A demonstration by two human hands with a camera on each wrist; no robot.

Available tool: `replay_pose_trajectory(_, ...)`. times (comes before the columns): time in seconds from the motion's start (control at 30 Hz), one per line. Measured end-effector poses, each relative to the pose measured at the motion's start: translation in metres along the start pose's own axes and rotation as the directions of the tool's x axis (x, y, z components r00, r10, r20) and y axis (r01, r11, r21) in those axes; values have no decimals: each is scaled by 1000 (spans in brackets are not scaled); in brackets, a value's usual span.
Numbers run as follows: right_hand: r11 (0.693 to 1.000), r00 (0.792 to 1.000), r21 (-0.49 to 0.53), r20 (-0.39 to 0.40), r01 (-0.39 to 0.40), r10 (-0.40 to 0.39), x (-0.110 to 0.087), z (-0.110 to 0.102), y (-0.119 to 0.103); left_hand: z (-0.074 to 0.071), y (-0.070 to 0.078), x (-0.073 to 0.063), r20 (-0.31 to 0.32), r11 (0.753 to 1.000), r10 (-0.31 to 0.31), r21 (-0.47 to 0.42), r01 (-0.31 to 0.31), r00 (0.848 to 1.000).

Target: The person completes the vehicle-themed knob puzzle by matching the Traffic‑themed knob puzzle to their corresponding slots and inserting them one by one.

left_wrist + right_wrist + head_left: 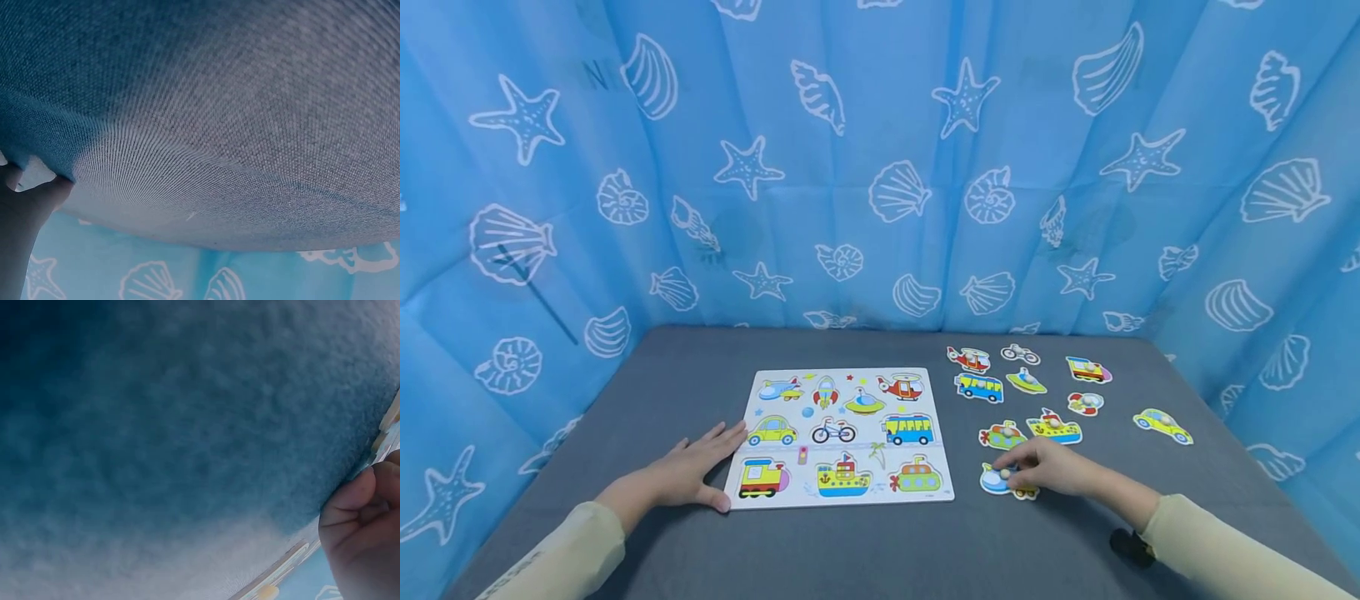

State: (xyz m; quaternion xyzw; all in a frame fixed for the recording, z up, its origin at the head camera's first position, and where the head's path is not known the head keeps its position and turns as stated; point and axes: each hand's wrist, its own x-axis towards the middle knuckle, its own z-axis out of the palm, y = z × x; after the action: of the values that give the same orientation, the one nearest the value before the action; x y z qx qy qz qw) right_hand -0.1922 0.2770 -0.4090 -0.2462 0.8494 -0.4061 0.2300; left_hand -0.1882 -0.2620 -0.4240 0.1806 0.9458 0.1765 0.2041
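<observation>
A white puzzle board [880, 500] printed with vehicles lies flat on the table. My left hand [696, 471] rests at its left edge, fingers spread and thumb near the lower left corner. To the right of the board, my right hand [1051, 467] has thumb and index finger around the knob of a blue and yellow airplane puzzle piece [994, 481], whose right part the fingers partly cover. Just beyond that hand lie a green submarine piece [1000, 436] and a yellow ship piece [1060, 431]. In the right wrist view, the thumb [353, 494] curls toward the fingers.
Further back lie a helicopter piece [970, 360], a motorcycle piece [1021, 354], a bus piece [977, 387], a flying saucer piece [1026, 382], a train piece [1087, 369] and a rocket piece [1086, 404]. A yellow car piece [1162, 425] is far right. A blue curtain [865, 208] hangs behind.
</observation>
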Motion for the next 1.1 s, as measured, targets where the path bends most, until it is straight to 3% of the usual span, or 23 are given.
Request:
replay_pose_trajectory(0.23,999,999,-36,-33,2,-4,5,3,-1,2,-2,-4,-3,1000,-20,-8,20,1000)
replay_pose_trajectory(0.53,1000,1000,-28,-21,5,-6,9,1,-7,-2,2,-7,-9,1000,0,-5,0,1000)
replay_pose_trajectory(0.73,999,999,-49,-43,13,-16,15,2,-17,4,3,-5,4,1000,-10,0,10,1000)
replay_pose_trajectory(1.1,999,995,-39,-100,-10,6,48,-3,-45,0,10,-1,-13,998,-55,28,55,998)
